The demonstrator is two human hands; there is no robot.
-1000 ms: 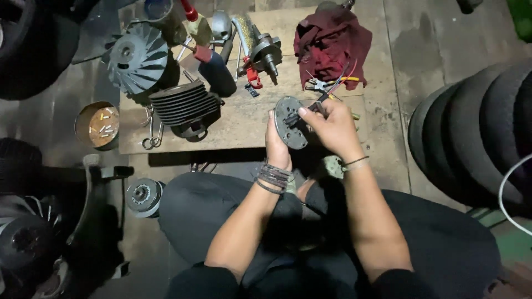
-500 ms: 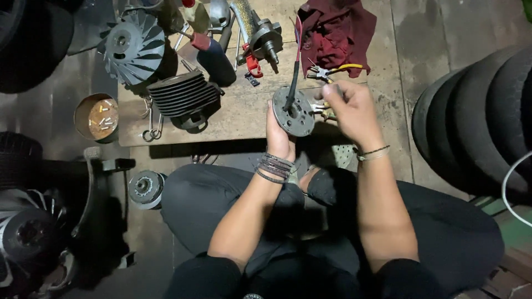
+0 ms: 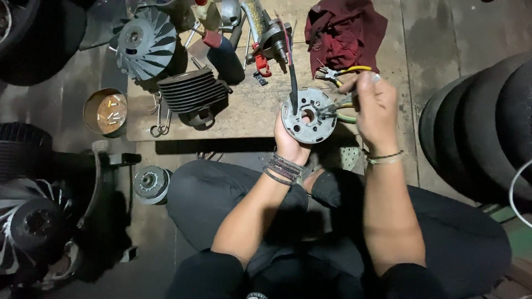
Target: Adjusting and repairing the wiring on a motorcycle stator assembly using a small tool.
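Knees up close, dark trousers, seated low on the floor behind a wooden board (image 3: 244,119).

Left hand (image 3: 289,145) wrapped under a round grey stator plate (image 3: 308,116), fingers curled around its lower rim from behind, face tilted up toward the camera, probably to keep the centre hole in sight. Black cable (image 3: 292,83) sticking up from the plate's centre.

Right hand (image 3: 372,105) closed on pliers (image 3: 339,106) with green-yellow grips, fingers pressed together round the handles, nose at the plate's right edge (cannot tell what the tips bite on, too small). Plate held in the air just above the board's near edge, between both hands, not resting on it.

Further out on the board: finned black cylinder (image 3: 194,94), second pair of yellow-handled pliers (image 3: 338,72) just beyond the right hand, within easy reach. Metal bowl (image 3: 105,112) with small bits off the board's left edge.

At the far side: bladed fan wheel (image 3: 145,44), crank assembly (image 3: 271,36), maroon rag (image 3: 343,30). Tyres (image 3: 476,127) stacked to the right.
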